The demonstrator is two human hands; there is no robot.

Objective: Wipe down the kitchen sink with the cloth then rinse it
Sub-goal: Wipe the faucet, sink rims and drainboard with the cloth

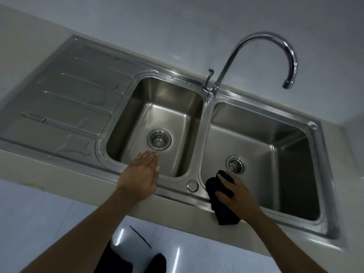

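Observation:
A stainless double sink (204,123) lies in a pale counter, with a left bowl (157,115) and a right bowl (266,146). My right hand (234,192) grips a dark cloth (224,209) against the near wall and rim of the right bowl, close to its drain (235,165). The cloth's tail hangs over the front rim. Held flat above the front edge of the left bowl, my left hand (140,174) has its fingers together and holds nothing. No water runs from the curved tap (262,54).
A ribbed draining board (65,99) with water patches lies left of the bowls. The left bowl's drain (159,139) sits just past my left fingertips. A round cap (192,185) is on the rim between the bowls. The tap lever (209,77) stands behind the divider.

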